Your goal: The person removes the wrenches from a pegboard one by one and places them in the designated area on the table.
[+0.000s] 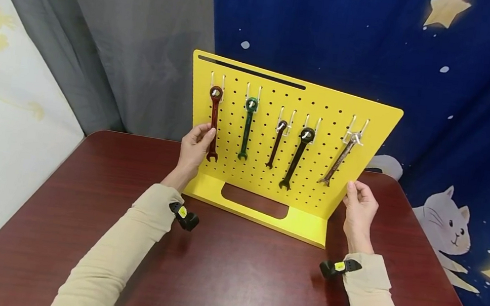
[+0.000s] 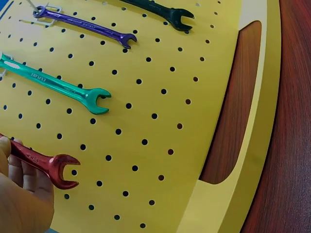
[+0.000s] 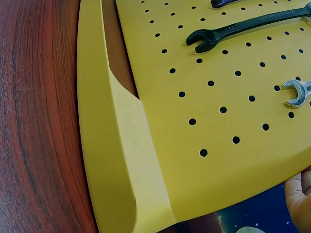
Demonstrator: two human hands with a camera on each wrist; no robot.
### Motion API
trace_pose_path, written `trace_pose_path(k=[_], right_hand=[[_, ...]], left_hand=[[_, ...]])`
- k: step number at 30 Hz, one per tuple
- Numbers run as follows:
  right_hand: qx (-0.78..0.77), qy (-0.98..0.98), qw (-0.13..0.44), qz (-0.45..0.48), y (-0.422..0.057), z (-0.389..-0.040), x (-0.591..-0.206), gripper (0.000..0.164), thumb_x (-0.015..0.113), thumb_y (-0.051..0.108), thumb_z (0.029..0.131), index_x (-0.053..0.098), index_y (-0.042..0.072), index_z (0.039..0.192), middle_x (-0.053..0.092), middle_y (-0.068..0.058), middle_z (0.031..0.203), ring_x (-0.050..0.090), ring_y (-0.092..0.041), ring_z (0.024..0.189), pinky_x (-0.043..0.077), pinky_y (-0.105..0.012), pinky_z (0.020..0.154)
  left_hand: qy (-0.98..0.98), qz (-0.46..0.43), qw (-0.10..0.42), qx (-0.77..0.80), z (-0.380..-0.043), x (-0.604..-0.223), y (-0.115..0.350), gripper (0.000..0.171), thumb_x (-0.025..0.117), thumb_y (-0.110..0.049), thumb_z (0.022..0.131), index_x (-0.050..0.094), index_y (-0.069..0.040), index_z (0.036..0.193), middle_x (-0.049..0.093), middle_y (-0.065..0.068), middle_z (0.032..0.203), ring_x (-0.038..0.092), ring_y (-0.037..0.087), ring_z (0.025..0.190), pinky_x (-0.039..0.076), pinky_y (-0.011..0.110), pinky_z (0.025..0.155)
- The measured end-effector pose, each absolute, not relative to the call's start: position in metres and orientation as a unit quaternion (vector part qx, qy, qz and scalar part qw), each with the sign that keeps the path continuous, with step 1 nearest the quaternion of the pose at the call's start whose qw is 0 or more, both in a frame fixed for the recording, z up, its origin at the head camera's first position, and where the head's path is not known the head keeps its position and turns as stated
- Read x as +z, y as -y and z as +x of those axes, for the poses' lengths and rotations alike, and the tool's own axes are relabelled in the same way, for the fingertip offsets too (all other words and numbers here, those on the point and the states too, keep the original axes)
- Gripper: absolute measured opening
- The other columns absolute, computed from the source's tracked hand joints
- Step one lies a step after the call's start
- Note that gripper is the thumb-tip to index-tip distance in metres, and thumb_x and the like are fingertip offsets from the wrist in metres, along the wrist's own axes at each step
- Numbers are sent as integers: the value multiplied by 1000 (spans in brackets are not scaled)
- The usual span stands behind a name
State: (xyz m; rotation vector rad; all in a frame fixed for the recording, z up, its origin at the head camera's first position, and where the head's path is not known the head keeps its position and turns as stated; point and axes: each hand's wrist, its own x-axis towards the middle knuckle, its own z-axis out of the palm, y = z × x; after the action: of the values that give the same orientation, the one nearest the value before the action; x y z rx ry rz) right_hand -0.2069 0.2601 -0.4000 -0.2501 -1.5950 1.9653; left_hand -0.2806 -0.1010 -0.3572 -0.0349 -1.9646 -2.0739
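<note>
A yellow pegboard (image 1: 311,174) stands on the table with several wrenches hanging from its hooks. At the left, my left hand (image 1: 193,149) pinches the handle of the red wrench (image 1: 215,113), thumb in front; its ring end is still at the hook. The left wrist view shows fingers behind the red wrench (image 2: 60,170). My right hand (image 1: 359,208) grips the board's right edge, near the silver wrench (image 1: 340,159). Between them hang a green wrench (image 1: 246,133), a small purple wrench (image 2: 87,24) and a black wrench (image 1: 296,160).
The board's foot has a wide cutout (image 2: 233,111) through which the dark red wooden table (image 1: 229,284) shows. Behind the table hang a grey curtain (image 1: 145,33) and a blue curtain (image 1: 325,25) with stars and a cat. Each wrist wears a black strapped camera (image 1: 190,221).
</note>
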Motion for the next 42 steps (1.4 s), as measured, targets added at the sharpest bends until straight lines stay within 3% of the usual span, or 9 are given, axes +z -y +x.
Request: trace_pose_path(k=[9,15,26,33,42], right_hand=[[740,599,291,-97,-261,-206,-399,7,66,15,87,65,7,88,65,2,83,60,-10,76,53,-18,71],[740,597,294,-100,-261,-205,-400,7,66,15,86,65,7,87,66,2,82,60,-10,75,53,-19,72],[737,601,291,-101,-261,-204,-397,11,66,16,87,65,6,91,64,1,84,60,-11,77,53,-19,74],[739,600,290,-99,-260,-205,-399,9,66,15,87,65,7,88,65,2,82,60,-10,76,53,-20,72],[735,604,291,-102,-259,-205,-399,11,66,16,87,65,6,90,61,0,79,54,-12,73,50,-18,68]], left_hand=[[635,-26,88,-767,-276,-354,103,7,57,-21,94,62,-20,99,63,0,90,55,7,72,44,18,61],[619,-35,60,-782,-273,-351,105,10,55,-21,95,61,-17,102,64,1,90,58,12,75,48,20,64],[599,-37,30,-799,-271,-347,110,23,54,-18,95,58,-7,115,62,2,93,59,14,89,52,26,82],[585,-40,29,-809,-271,-346,114,13,55,-18,95,60,-13,105,62,2,91,59,12,83,52,21,73],[584,-48,27,-810,-268,-346,115,10,56,-18,94,61,-14,102,62,1,89,59,12,79,52,23,73]])
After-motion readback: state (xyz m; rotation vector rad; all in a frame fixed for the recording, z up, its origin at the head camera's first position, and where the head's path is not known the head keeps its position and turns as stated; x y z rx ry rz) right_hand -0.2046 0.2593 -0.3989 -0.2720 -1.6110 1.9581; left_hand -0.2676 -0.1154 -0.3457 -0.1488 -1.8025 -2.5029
